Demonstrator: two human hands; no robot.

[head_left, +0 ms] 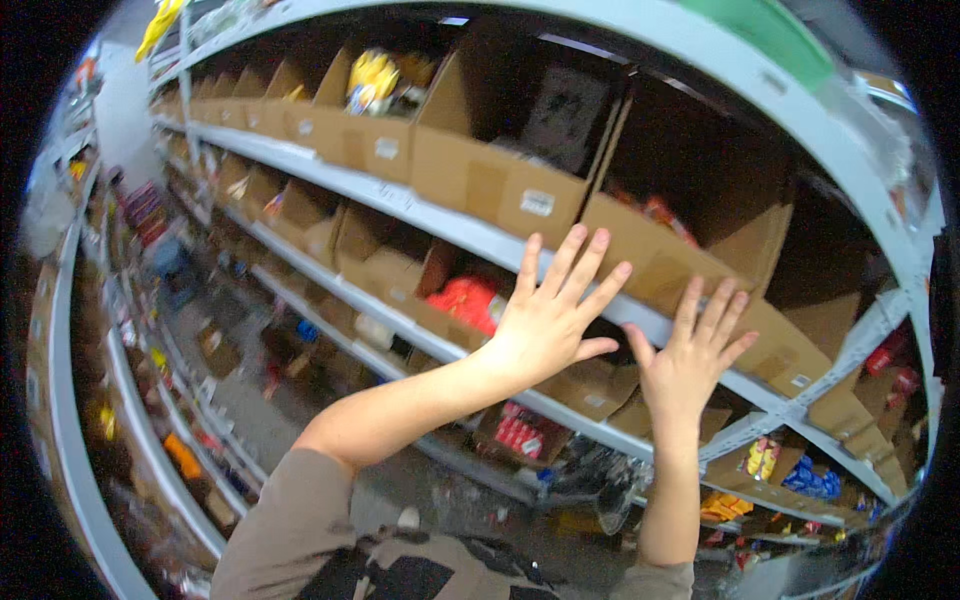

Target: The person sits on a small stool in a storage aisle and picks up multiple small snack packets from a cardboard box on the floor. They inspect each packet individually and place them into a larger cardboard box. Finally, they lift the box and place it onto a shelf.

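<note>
Both of my arms reach out toward a metal shelf rack filled with open cardboard bins. My left hand (553, 312) has its fingers spread and holds nothing; it appears in front of the pale shelf beam (375, 192), near a bin with a red package (466, 303). Also spread and bare, my right hand (688, 355) is before the cardboard bin (650, 250) that has some orange-red packets (668, 215) inside. Whether either hand touches the beam or the cardboard cannot be told from this view.
More bins run along the rack to the left, one with yellow packages (373, 80). Lower right, a shelf carries orange packets (726, 506) and blue packets (810, 478). Clear plastic bags (605, 485) hang low ahead. An aisle floor (225, 340) with a blue stool-like object (173, 270) separates another rack (75, 400).
</note>
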